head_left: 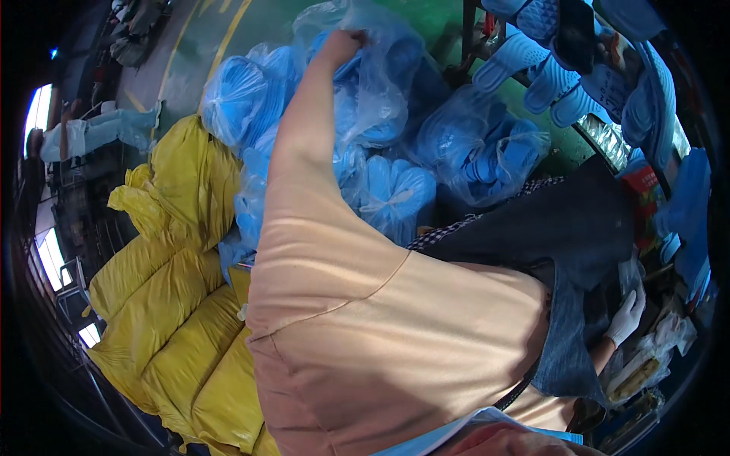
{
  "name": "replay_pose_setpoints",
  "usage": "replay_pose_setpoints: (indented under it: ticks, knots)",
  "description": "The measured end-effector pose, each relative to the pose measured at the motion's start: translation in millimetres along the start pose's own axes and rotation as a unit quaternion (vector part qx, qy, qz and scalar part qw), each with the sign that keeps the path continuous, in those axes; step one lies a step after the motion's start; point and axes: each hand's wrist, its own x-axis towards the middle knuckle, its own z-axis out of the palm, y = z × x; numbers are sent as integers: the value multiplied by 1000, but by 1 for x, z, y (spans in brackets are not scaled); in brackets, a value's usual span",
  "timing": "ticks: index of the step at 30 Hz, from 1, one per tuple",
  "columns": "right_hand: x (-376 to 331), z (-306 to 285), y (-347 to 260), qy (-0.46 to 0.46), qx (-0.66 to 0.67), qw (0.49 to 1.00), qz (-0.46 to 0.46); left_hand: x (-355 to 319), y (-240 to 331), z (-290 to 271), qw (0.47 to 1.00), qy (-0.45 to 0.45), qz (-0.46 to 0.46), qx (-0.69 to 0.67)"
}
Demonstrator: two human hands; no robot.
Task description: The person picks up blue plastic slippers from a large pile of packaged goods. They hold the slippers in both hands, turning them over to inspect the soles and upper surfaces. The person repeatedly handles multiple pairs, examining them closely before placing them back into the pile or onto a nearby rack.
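Observation:
My left arm stretches away from me, and its hand is closed on the top of a clear plastic bag with blue foam shoe soles inside. The fingertips are partly hidden by the film. Off to the right, my right hand wears a white glove. Its fingers look stretched out beside a strip of clear plastic; whether they touch it is hard to see. More clear bags of blue soles crowd under and around my left arm.
Full yellow sacks are piled at the left. Another clear bag of soles stands right of centre, near a dark cloth. Loose blue soles hang or lie at the upper right. Yellow lines mark the green floor.

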Motion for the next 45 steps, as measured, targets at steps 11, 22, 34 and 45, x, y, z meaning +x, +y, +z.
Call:
replay_pose_setpoints:
  ticks: [11,22,34,45]
  knots:
    - [9,6,-5,-23,-45,999,-10,-17,-41,55,955,39,-184,230]
    - [22,16,-28,-37,34,999,0,-112,32,-33,893,-137,-125,-410]
    - [27,26,-5,-44,52,996,-53,-196,219,-75,751,-207,83,-621]
    - [11,10,-13,-27,64,998,-3,-202,275,-91,745,-263,126,-599]
